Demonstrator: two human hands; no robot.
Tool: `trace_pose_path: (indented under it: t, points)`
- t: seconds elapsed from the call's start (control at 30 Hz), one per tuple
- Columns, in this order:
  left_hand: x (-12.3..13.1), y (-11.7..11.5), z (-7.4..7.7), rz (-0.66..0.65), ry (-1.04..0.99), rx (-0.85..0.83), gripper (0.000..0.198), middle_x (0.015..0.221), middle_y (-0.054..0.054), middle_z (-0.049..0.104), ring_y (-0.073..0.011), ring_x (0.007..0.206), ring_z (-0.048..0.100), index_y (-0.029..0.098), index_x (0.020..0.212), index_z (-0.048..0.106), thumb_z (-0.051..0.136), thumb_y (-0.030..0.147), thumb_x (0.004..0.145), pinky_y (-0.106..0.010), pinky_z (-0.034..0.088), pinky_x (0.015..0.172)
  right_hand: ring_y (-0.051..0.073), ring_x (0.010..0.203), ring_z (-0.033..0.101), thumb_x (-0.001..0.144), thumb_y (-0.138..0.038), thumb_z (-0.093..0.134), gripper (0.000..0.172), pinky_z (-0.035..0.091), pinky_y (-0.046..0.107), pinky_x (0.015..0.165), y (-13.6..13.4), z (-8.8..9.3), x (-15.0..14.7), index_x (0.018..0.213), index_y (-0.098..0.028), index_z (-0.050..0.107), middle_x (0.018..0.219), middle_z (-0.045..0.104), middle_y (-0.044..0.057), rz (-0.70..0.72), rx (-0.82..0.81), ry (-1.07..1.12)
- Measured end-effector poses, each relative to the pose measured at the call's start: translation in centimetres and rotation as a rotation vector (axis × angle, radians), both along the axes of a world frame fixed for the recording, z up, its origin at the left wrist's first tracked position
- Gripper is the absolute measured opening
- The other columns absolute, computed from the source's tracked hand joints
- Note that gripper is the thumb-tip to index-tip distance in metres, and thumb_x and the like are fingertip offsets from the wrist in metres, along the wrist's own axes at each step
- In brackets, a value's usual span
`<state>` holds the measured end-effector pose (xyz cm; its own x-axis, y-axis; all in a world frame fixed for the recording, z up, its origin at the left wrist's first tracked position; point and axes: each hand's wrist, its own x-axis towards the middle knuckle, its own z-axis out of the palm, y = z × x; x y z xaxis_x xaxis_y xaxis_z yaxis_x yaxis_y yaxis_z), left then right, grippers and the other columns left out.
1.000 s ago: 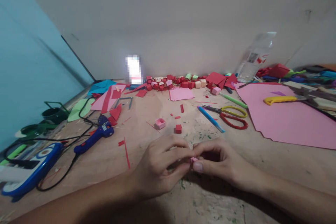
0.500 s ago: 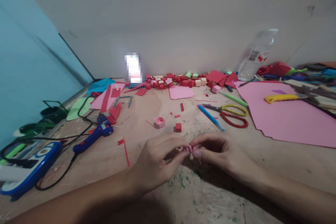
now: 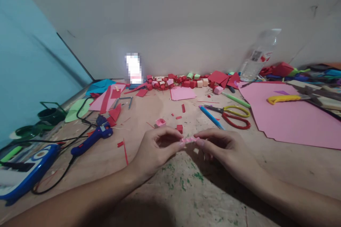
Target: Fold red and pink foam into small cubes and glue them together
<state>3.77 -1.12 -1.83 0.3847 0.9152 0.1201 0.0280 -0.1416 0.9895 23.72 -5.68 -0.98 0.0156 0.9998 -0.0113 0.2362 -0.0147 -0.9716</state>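
Between my hands a small folded strip of pink paper (image 3: 189, 140) is stretched sideways above the table. My left hand (image 3: 157, 150) pinches its left end between thumb and fingertips. The right end is pinched by my right hand (image 3: 221, 145). Just beyond my fingers sits a small red paper cube (image 3: 179, 128). An open pink paper box (image 3: 160, 123) lies to its left. Small red paper scraps (image 3: 178, 117) are scattered farther back.
Right of centre lie a blue pen (image 3: 211, 116), scissors (image 3: 234, 115) and pink sheets (image 3: 290, 120) under a yellow-handled cutter (image 3: 283, 98). On the left are a blue glue gun (image 3: 93, 138) and its cord. Paper cubes (image 3: 186, 83), a bright phone (image 3: 134, 68) and a bottle (image 3: 258, 56) line the wall.
Both hands have risen slightly away from me and drawn a little apart. More of the pink strip now shows between the fingertips, held nearly level.
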Motion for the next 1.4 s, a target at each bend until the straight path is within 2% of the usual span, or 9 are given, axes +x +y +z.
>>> trace_pose_path:
  t: [0.23,0.4,0.47,0.67,0.77,0.97,1.13,1.23,1.4]
  points:
    - [-0.2,-0.8,0.6,-0.114,0.135,0.31,0.006,0.086,-0.004,0.079,-0.0171,0.08,0.072,0.018,0.086,0.079,0.077,0.013,0.083,-0.027,0.057,0.076,0.017,0.065,0.066,0.089,-0.035,0.067,0.021,0.052,0.026,0.058,-0.5,-0.2,-0.4,0.082,-0.02,0.08,0.074,0.076,0.004,0.184,0.033,0.013]
    - [-1.7,1.9,2.1,0.211,0.136,0.403,0.012,0.095,-0.003,0.076,-0.0178,0.084,0.068,0.021,0.095,0.076,0.079,0.021,0.084,-0.031,0.057,0.078,0.016,0.062,0.064,0.086,-0.042,0.07,0.026,0.051,0.026,0.057,-0.1,0.2,0.1,0.092,-0.018,0.079,0.083,0.079,0.007,0.055,-0.033,-0.03]
    - [-2.3,3.3,2.5,0.258,0.066,0.369,0.014,0.103,-0.005,0.075,-0.0194,0.092,0.068,0.02,0.099,0.075,0.071,0.021,0.086,-0.033,0.058,0.082,0.016,0.062,0.065,0.085,-0.043,0.071,0.028,0.052,0.027,0.057,0.1,0.2,0.2,0.096,-0.018,0.079,0.089,0.08,0.008,0.007,-0.045,-0.017]
    - [-3.5,5.6,2.2,-0.057,0.197,0.223,0.048,0.134,-0.011,0.069,-0.0288,0.12,0.065,0.02,0.12,0.071,0.06,0.011,0.074,-0.05,0.051,0.105,0.02,0.061,0.068,0.08,-0.046,0.074,0.034,0.054,0.029,0.054,0.4,0.2,0.5,0.096,-0.017,0.081,0.08,0.079,0.008,-0.085,0.016,-0.014]
    - [-3.8,6.3,1.4,-0.142,0.321,0.183,0.059,0.142,-0.014,0.062,-0.0271,0.124,0.064,0.02,0.133,0.062,0.061,0.009,0.075,-0.046,0.053,0.103,0.023,0.069,0.073,0.078,-0.045,0.075,0.033,0.057,0.031,0.06,0.5,0.3,0.7,0.095,-0.018,0.083,0.087,0.081,0.01,-0.109,0.037,-0.026]
    - [-4.6,7.3,0.5,-0.186,0.382,0.194,0.054,0.111,-0.011,0.071,-0.0203,0.105,0.069,0.014,0.138,0.059,0.064,0.013,0.084,-0.039,0.054,0.098,0.021,0.063,0.071,0.079,-0.041,0.075,0.03,0.056,0.029,0.057,0.3,0.3,0.8,0.095,-0.018,0.082,0.073,0.078,0.006,-0.101,0.045,0.026]
    - [-3.8,5.9,1.5,-0.207,0.434,0.194,0.046,0.105,-0.007,0.071,-0.0175,0.09,0.069,0.017,0.135,0.064,0.07,0.024,0.089,-0.033,0.056,0.082,0.017,0.049,0.059,0.079,-0.046,0.075,0.033,0.045,0.027,0.045,0.3,0.5,0.9,0.098,-0.019,0.08,0.059,0.068,0.002,-0.095,0.067,0.045]
    - [-2.4,3.6,1.6,-0.32,0.409,0.232,0.041,0.11,-0.009,0.072,-0.019,0.093,0.069,0.017,0.131,0.066,0.068,0.021,0.091,-0.033,0.056,0.082,0.015,0.047,0.054,0.084,-0.048,0.074,0.03,0.04,0.026,0.042,0.1,0.3,0.9,0.095,-0.02,0.078,0.057,0.065,0.001,-0.13,0.099,0.035]
    - [-0.3,-0.1,0.7,-0.386,0.483,0.459,0.032,0.105,-0.009,0.074,-0.0232,0.094,0.068,0.016,0.117,0.069,0.064,0.01,0.086,-0.037,0.055,0.087,0.017,0.06,0.067,0.091,-0.035,0.071,0.013,0.052,0.027,0.055,-0.7,0.1,1.0,0.088,-0.023,0.078,0.07,0.074,0.003,0.015,0.257,-0.097]
